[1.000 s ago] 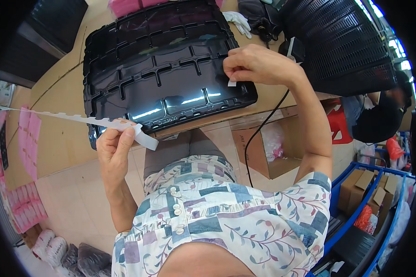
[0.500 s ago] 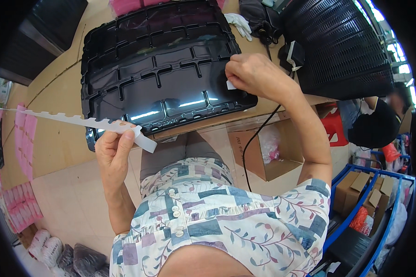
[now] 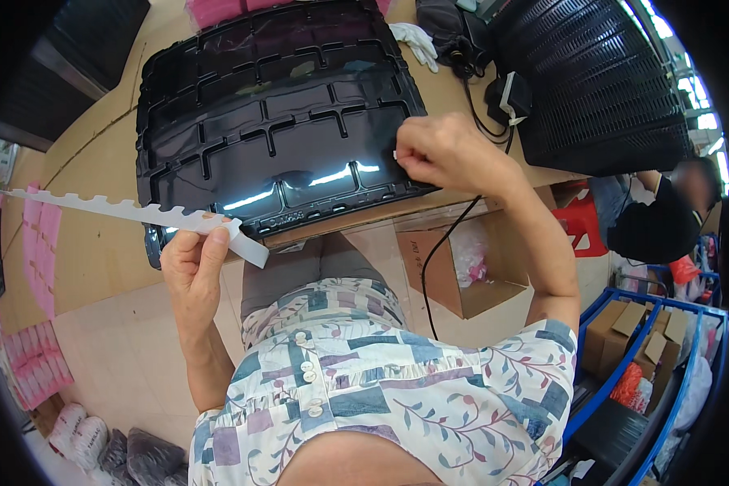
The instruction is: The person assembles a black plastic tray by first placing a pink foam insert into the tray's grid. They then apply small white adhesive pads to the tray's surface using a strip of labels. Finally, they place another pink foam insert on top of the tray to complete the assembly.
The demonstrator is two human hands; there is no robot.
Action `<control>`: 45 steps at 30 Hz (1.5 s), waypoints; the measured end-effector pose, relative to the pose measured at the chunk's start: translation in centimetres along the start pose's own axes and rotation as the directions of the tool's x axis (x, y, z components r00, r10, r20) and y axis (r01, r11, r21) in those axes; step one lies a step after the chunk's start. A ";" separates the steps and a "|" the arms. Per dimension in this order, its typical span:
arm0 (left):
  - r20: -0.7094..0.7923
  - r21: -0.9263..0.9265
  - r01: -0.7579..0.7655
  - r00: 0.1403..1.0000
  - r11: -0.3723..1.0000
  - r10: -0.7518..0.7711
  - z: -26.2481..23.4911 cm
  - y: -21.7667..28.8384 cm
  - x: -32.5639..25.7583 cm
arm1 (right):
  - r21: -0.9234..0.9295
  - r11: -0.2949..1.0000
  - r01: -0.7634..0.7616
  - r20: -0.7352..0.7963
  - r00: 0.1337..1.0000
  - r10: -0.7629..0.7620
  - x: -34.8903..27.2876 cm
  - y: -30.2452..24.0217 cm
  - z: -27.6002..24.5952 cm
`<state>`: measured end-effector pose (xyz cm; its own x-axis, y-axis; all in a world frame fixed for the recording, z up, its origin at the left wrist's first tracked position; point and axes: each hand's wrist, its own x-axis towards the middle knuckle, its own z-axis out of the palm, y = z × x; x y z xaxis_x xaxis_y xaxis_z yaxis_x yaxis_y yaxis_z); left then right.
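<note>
Sticker (image 3: 394, 154) pinched in right hand (image 3: 445, 152) fingers at black tray (image 3: 275, 121) edge; press flat, firmly. Left hand (image 3: 193, 267) pinches white strip (image 3: 130, 212); hold taut.

White notched strip (image 3: 130, 212) stretches leftward; glossy black ribbed panel (image 3: 275, 121) lies flat on the workbench.

Panel (image 3: 275, 121) on table (image 3: 89, 251); fan (image 3: 599, 81) to its right.
</note>
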<state>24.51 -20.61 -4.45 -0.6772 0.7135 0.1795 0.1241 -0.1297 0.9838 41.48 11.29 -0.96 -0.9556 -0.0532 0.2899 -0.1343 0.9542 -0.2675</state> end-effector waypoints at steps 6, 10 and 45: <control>-0.008 0.026 0.042 0.999 0.999 -0.041 0.0 0.1 0.0 | 0.179 0.949 -0.260 -0.229 0.927 0.297 -1.7 0.1 1.1; 0.003 0.024 0.050 0.999 0.998 -0.050 0.0 0.5 0.0 | 0.693 0.611 -0.383 -0.111 0.780 0.616 -2.9 1.5 0.7; 0.046 0.058 0.037 0.998 0.998 -0.040 0.4 0.2 0.3 | -0.053 0.978 -0.199 -0.057 0.979 0.196 0.6 -2.6 0.1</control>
<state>24.64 -20.13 -4.23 -0.6479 0.7488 0.1396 0.1404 -0.0628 0.9881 41.23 8.78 -0.15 -0.9467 0.1521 0.2841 0.0731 0.9599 -0.2705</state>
